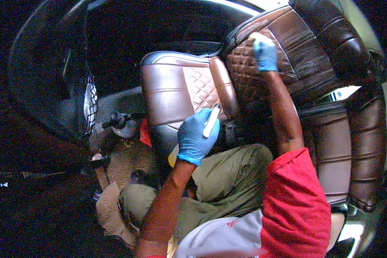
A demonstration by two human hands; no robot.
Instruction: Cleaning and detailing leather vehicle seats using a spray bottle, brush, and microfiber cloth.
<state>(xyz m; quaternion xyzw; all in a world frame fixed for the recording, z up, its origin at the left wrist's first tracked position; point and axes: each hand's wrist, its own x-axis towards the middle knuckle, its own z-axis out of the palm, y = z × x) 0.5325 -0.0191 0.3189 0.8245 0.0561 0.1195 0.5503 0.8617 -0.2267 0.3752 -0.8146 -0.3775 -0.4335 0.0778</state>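
Note:
My left hand [196, 137], in a blue glove, is closed around a slim white object with a dark tip [212, 122], which looks like the head of a spray bottle. Below that wrist shows a yellow patch [172, 158], perhaps part of the same bottle. My right hand [266, 54], also gloved in blue and blurred, reaches to the brown quilted seat backrest [242, 66]. A pale pad or sponge [256, 36] is in its fingers against the leather. Whitish wet-looking streaks cover part of the backrest. The lighter seat cushion [167, 82] lies beyond my left hand.
A clear bottle with a black sprayer top [123, 129] stands on the floor at left, near a red item [145, 133]. A net pocket [90, 106] holds something white. Another brown backrest [334, 151] rises at right. My bent legs [232, 174] rest below the cushion.

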